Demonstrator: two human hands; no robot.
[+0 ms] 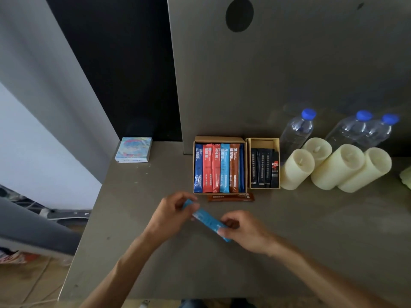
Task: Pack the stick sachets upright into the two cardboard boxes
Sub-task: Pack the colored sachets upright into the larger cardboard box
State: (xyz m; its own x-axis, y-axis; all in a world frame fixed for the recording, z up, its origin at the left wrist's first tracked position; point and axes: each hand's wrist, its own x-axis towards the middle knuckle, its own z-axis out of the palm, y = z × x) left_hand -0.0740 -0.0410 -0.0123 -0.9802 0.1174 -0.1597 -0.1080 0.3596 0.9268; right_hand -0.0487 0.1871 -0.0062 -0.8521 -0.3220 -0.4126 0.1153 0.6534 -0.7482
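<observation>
Fingers (pixel 193 204) of left hand (pixel 171 215) and right hand (pixel 243 233) pinch opposite ends of light-blue sachet (pixel 208 220), above table (pixel 155 263), near larger box (pixel 220 138).

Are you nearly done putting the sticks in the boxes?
Nearly. The big box holds a row of coloured sachets, the small box several black sachets. The left hand and right hand hold a light blue sachet. That and the brown sachet remain.

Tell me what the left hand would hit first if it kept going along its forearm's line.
Probably the near left corner of the larger cardboard box, just beyond the left hand, which pinches one end of the light blue sachet. Height is unclear, so it might pass over the rim instead.
</observation>
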